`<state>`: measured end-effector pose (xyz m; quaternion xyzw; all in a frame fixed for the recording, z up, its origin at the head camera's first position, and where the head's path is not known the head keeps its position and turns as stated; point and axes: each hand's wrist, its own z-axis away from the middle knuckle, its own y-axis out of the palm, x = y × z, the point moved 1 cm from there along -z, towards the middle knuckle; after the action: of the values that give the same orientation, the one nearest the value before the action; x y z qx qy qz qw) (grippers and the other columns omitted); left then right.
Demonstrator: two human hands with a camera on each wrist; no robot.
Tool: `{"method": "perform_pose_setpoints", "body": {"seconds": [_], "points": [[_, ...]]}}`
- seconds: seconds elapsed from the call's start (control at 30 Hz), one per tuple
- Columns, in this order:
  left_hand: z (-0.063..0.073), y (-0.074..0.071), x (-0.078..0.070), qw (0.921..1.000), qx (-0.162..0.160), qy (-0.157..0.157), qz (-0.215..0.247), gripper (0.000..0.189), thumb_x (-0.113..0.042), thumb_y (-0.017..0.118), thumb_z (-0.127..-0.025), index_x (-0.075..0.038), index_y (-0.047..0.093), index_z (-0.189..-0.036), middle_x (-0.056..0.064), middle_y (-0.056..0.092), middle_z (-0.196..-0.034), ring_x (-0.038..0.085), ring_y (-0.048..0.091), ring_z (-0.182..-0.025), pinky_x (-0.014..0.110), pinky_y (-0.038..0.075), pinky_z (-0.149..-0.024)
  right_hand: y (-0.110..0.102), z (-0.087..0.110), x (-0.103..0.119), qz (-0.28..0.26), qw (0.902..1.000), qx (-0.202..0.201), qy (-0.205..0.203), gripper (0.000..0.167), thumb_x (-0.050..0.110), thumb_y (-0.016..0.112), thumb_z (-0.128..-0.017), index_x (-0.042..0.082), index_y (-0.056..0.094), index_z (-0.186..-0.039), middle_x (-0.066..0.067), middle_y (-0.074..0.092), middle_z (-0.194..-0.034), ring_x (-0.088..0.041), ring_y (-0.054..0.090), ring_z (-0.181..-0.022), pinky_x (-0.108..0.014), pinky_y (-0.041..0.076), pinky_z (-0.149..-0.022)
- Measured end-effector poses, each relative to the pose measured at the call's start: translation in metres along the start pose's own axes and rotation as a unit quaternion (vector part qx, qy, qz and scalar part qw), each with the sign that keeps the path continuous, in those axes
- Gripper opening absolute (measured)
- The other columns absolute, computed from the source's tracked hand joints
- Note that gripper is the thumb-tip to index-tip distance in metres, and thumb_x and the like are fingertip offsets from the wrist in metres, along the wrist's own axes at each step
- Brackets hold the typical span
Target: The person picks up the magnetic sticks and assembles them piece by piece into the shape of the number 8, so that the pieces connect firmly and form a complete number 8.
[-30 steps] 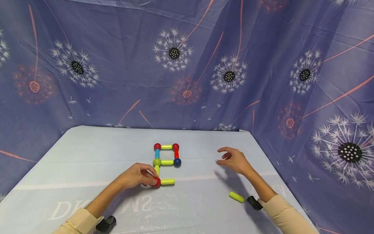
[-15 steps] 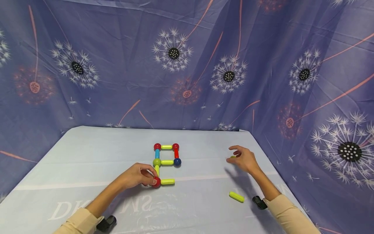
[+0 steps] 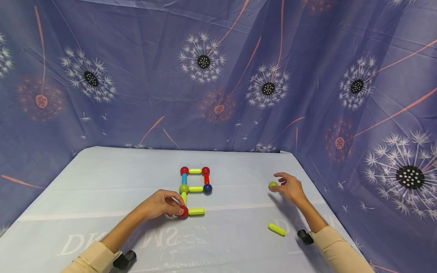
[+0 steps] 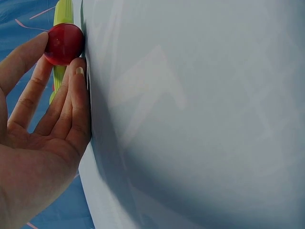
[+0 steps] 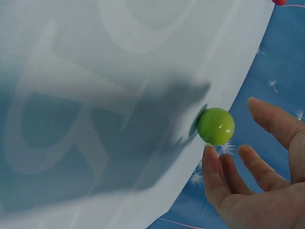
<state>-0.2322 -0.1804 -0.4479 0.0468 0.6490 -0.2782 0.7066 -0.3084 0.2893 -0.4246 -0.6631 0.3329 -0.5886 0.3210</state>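
Note:
My left hand pinches a red ball between thumb and fingers, at the near corner of a figure of magnetic balls and rods. From that red ball a yellow-green rod sticks out to the right, and another yellow-green rod leads back to a green ball. On the right, a loose green ball rests on the table by my right hand. In the right wrist view the fingers are spread, one fingertip right at the green ball's underside in the view.
The figure's far part is a square with red balls, a dark blue ball, a blue rod and a red rod. A loose yellow-green rod lies nearer on the right. A patterned curtain hangs behind the table.
My right hand has moved to the right, and the loose green ball beside it has come into view. My left hand has stayed on the red ball.

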Motion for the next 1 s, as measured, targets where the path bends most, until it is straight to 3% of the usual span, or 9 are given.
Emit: {"method": "perform_pose_setpoints", "body": {"seconds": [0.27, 0.57, 0.77, 1.0], "points": [[0.000, 0.001, -0.001, 1.0000, 0.001, -0.002, 0.004, 0.025, -0.015, 0.079, -0.087, -0.002, 0.072, -0.107, 0.012, 0.077, -0.097, 0.017, 0.068, -0.082, 0.035, 0.056, -0.070, 0.006, -0.003, -0.010, 0.005, 0.9999, 0.011, 0.011, 0.059, 0.029, 0.080, -0.085, 0.005, 0.062, -0.136, -0.026, 0.066, -0.124, -0.041, 0.062, -0.114, -0.056, 0.048, -0.093], [0.000, 0.000, -0.001, 1.0000, 0.000, -0.009, 0.000, 0.025, -0.016, 0.081, -0.086, -0.003, 0.072, -0.105, 0.009, 0.077, -0.095, 0.017, 0.069, -0.082, 0.033, 0.056, -0.070, 0.009, -0.003, -0.013, -0.001, 0.9997, 0.018, 0.018, 0.053, 0.026, 0.078, -0.087, 0.006, 0.064, -0.134, -0.028, 0.068, -0.120, -0.044, 0.064, -0.111, -0.050, 0.056, -0.082], [-0.001, -0.001, -0.001, 1.0000, 0.001, -0.008, 0.000, 0.025, -0.016, 0.080, -0.086, -0.003, 0.072, -0.106, 0.010, 0.077, -0.095, 0.017, 0.068, -0.082, 0.033, 0.056, -0.070, 0.010, -0.005, -0.013, -0.001, 0.9998, 0.015, 0.014, 0.050, 0.023, 0.079, -0.086, 0.005, 0.066, -0.131, -0.028, 0.068, -0.121, -0.045, 0.065, -0.111, -0.050, 0.056, -0.083], [0.000, 0.000, -0.001, 1.0000, 0.001, -0.007, -0.001, 0.025, -0.015, 0.080, -0.086, -0.003, 0.072, -0.106, 0.010, 0.077, -0.095, 0.017, 0.068, -0.082, 0.034, 0.056, -0.070, 0.012, -0.004, -0.014, 0.000, 0.9999, 0.010, 0.013, 0.044, 0.018, 0.078, -0.086, 0.006, 0.069, -0.128, -0.025, 0.068, -0.124, -0.042, 0.066, -0.112, -0.042, 0.057, -0.078]]}}
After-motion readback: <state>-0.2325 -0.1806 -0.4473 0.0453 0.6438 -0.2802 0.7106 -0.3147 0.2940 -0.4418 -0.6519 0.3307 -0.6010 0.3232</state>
